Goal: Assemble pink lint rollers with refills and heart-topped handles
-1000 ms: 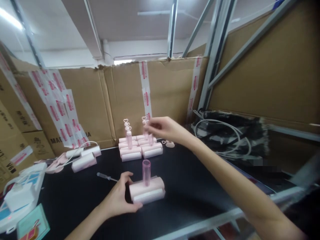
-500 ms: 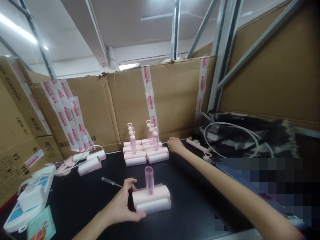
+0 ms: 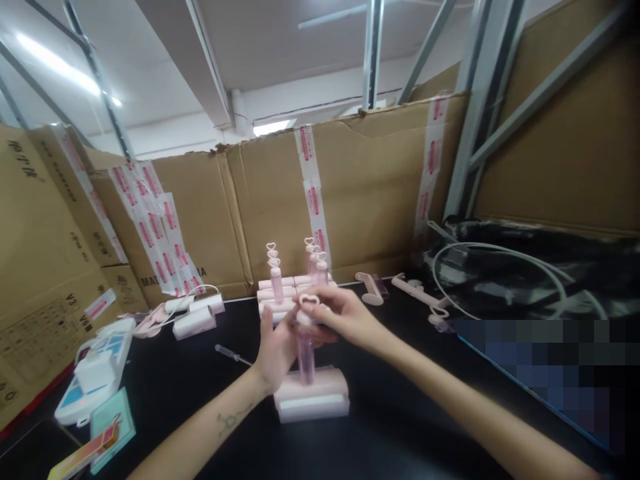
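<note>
A pale pink roller-shaped device (image 3: 313,390) lies on the black tabletop in front of me, a clear pink tube (image 3: 306,360) standing upright from it. At the tube's top is a pink cap with a heart-shaped loop (image 3: 309,301). My right hand (image 3: 345,313) pinches this cap from the right. From the left, my left hand (image 3: 277,350) curls its fingers behind the tube's upper end, thumb pointing up; its fingertips are partly hidden. Behind my hands stand several similar devices (image 3: 276,307) with heart-topped tubes, partly covered by the hands.
A screwdriver (image 3: 233,355) and white cylindrical units (image 3: 195,323) lie to the left, near a power strip (image 3: 97,387) and a teal card (image 3: 113,427). Pink handle parts (image 3: 370,290) rest at the back right, beside black plastic (image 3: 500,280) with a white cable. Cardboard walls (image 3: 265,207) enclose the back.
My right hand has come from the back right to the tube, where a heart-topped cap now sits. My left hand has moved from the device's base up to the tube's top.
</note>
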A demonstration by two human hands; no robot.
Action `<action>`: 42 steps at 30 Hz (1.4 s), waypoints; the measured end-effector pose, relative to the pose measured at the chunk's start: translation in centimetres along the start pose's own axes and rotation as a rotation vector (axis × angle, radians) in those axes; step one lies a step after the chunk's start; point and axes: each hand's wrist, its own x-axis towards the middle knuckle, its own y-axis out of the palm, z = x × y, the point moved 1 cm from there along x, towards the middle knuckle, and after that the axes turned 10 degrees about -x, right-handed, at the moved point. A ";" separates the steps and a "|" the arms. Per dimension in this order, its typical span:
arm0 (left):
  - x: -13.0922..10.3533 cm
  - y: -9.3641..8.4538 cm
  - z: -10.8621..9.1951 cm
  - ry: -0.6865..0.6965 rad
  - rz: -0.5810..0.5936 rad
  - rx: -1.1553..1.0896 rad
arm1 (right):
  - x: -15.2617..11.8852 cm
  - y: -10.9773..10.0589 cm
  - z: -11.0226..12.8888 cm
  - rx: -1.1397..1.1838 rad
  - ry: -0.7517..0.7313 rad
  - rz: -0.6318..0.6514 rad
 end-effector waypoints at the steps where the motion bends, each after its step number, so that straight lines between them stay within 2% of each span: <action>1: 0.4 0.6 0.3 -0.033 -0.038 -0.079 | -0.5 0.6 0.7 0.003 0.022 0.040; 3: 0.7 1.1 0.9 -0.084 -0.114 -0.150 | -1.1 1.2 1.5 -0.015 0.038 0.094; 6: 0.7 0.7 2.0 -0.122 -0.186 -0.157 | -1.2 1.0 1.9 -0.082 -0.068 0.083; 9: 0.6 0.2 2.8 -0.124 -0.176 -0.119 | -1.1 0.8 2.0 -0.124 -0.162 0.119; 14: 0.8 0.1 3.3 -0.079 -0.137 -0.065 | -1.3 0.9 2.3 -0.120 -0.176 0.151; 18: 0.7 -0.1 3.5 -0.072 -0.188 -0.053 | -0.9 1.3 2.9 -0.104 -0.186 0.159; 21: 0.6 -0.2 3.5 -0.046 -0.186 -0.095 | -0.1 1.6 3.1 -0.080 -0.243 0.217; 24: 0.5 -0.2 3.3 -0.058 -0.240 -0.124 | 0.6 2.0 3.0 -0.080 -0.269 0.274; 26: 0.5 -0.1 3.2 -0.075 -0.255 -0.142 | 0.8 2.1 2.8 -0.070 -0.212 0.335; 31: 0.8 -0.3 3.4 -0.018 -0.116 -0.150 | 0.4 2.2 2.0 0.076 0.154 0.665; 33: 1.0 -0.6 3.8 -0.030 -0.136 -0.119 | 0.3 2.1 1.7 0.111 0.168 0.703; 37: 1.0 -0.9 4.3 -0.096 -0.224 -0.062 | 0.4 2.1 1.5 0.151 0.101 0.694; 42: 0.9 0.1 3.3 -0.227 -0.273 -0.012 | 0.4 2.3 1.7 0.163 0.078 0.675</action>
